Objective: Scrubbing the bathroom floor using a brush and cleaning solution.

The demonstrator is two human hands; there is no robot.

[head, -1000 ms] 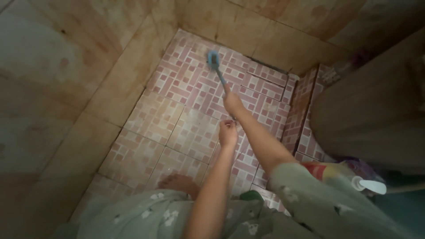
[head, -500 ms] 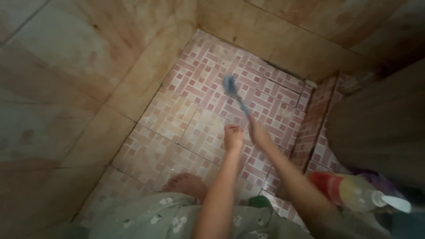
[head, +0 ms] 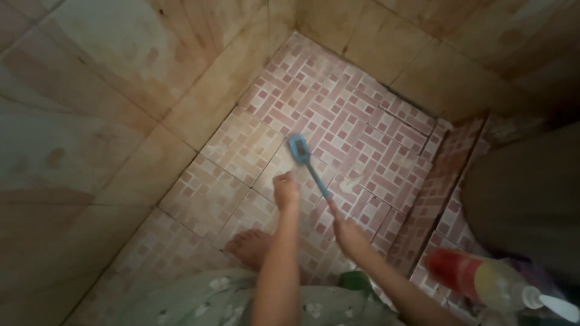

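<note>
My right hand [head: 348,230] grips the thin handle of a blue long-handled scrub brush [head: 300,150], whose head rests on the pink patterned floor tiles [head: 338,127]. My left hand [head: 286,191] hangs just left of the handle with its fingers curled in a loose fist, and nothing shows in it. A bare foot [head: 254,246] stands on the tiles below my left hand. I wear a pale green garment with white flowers [head: 211,299].
Stained beige wall tiles [head: 121,90] enclose the floor on the left and at the back. A raised tiled step [head: 435,193] runs along the right, beside a large dark rounded object [head: 525,199]. A bottle with a red band and a white pump [head: 495,281] stands at the lower right.
My right hand has drawn the brush back from the far corner toward my feet, head now mid-floor. The view tilted and my left hand shifted slightly left.
</note>
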